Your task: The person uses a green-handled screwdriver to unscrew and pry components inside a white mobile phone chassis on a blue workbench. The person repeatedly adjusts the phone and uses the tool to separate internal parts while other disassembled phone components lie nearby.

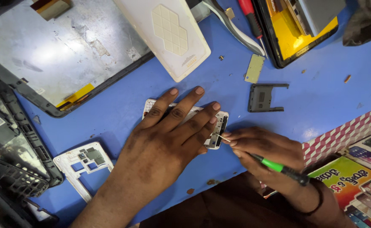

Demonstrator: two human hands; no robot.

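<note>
The left hand [168, 135] lies flat, pinning a white phone frame [219, 126] to the blue worktop [320, 93]. The right hand [265, 147] grips a green-handled screwdriver [274, 165], its tip at the frame's edge.

This looks like a phone and tablet repair bench. The blue worktop [320, 97] is strewn with stripped parts: a tablet screen panel [62, 50] at its far left corner, a white back cover [168, 33], a bare phone frame [84, 162] near the front edge, and a red-handled screwdriver [251, 17] at the far edge.
</note>
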